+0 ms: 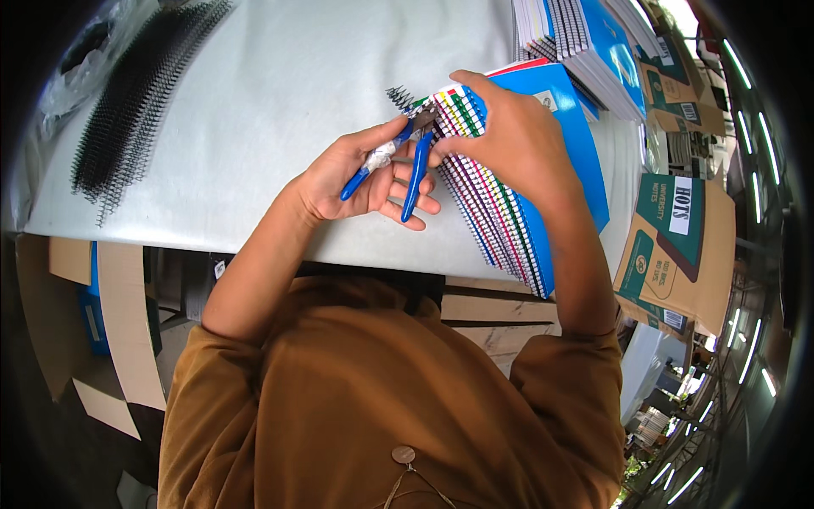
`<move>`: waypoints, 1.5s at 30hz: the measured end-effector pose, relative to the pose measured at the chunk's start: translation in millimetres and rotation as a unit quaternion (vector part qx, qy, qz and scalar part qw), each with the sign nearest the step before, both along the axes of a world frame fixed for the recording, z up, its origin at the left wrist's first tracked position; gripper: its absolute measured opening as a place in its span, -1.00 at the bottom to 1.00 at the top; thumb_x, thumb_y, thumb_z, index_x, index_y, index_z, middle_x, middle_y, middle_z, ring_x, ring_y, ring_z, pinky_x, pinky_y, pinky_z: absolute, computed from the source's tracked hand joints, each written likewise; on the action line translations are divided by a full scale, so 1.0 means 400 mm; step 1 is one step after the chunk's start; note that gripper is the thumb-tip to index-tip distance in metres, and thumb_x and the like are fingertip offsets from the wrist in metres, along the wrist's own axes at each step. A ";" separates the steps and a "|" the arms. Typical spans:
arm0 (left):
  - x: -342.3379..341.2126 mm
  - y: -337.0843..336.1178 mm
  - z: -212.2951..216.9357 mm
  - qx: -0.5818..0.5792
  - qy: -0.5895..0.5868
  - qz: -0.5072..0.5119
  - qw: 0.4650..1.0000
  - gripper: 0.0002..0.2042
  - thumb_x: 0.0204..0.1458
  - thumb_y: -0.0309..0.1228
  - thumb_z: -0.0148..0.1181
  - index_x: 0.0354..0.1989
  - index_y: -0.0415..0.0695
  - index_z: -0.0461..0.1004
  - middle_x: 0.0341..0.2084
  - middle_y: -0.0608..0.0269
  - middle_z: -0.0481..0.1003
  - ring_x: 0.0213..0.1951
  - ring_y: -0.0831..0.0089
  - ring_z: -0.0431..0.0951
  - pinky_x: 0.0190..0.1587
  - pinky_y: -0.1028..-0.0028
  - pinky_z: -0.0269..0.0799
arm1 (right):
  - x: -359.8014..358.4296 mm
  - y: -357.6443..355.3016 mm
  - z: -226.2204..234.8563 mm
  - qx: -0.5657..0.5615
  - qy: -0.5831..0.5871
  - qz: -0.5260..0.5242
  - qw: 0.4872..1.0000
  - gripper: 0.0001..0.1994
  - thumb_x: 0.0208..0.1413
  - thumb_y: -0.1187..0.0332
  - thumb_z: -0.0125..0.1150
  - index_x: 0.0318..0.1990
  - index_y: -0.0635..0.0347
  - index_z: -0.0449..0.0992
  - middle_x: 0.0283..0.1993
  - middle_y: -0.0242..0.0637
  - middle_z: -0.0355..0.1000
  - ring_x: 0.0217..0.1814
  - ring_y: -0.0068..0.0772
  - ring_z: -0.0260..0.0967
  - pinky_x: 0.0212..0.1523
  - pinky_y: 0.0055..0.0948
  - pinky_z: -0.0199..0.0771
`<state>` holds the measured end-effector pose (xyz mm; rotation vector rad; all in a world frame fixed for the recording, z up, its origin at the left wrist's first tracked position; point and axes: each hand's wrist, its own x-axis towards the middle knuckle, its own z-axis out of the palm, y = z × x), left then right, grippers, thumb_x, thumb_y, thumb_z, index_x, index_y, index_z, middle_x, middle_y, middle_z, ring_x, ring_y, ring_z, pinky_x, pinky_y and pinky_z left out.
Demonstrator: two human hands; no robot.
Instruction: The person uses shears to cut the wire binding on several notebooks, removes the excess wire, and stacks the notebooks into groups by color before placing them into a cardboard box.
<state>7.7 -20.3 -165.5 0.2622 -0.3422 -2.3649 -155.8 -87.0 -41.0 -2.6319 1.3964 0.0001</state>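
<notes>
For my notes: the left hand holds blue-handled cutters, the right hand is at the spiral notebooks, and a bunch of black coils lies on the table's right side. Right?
Not quite: the head view shows the bunch of black coils on the left of the table. The left hand does hold blue-handled cutters, and the right hand is at the spiral notebooks.

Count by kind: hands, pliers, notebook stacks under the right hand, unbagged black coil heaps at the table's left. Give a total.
Hands (left hand, right hand): 2
Blue-handled pliers: 1
Notebook stack: 1
Black coil heap: 1
Total: 5
</notes>
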 end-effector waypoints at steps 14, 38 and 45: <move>-0.036 0.022 0.079 -0.244 -0.677 0.094 0.688 -0.50 0.20 0.07 -0.25 -0.17 -0.16 0.39 -0.46 0.20 0.44 -0.41 0.28 0.47 -0.33 0.26 0.40 | -0.012 0.003 -0.043 -0.063 -0.013 0.005 0.998 -0.46 -0.15 0.27 0.35 0.07 0.14 0.41 -0.51 -0.07 0.45 -0.53 -0.24 0.41 -0.49 -0.33 0.36; 0.024 0.005 0.068 0.049 -0.113 0.000 0.992 -0.36 0.21 0.09 -0.40 0.03 -0.30 0.32 -0.45 0.02 0.45 -0.20 0.04 0.57 -0.13 0.04 0.48 | -0.003 0.000 -0.043 -0.068 0.010 -0.003 0.998 -0.44 -0.13 0.21 0.30 0.07 0.19 0.38 -0.35 -0.03 0.50 -0.31 -0.07 0.50 -0.31 -0.21 0.50; 0.041 -0.017 0.035 0.004 -0.115 -0.016 0.993 -0.42 0.22 0.08 -0.39 -0.12 -0.23 0.37 -0.57 0.19 0.39 -0.46 0.32 0.53 -0.37 0.28 0.52 | -0.004 -0.002 -0.048 -0.092 0.023 0.000 0.996 -0.44 -0.14 0.20 0.30 0.08 0.16 0.38 -0.34 -0.04 0.49 -0.31 -0.08 0.50 -0.31 -0.22 0.50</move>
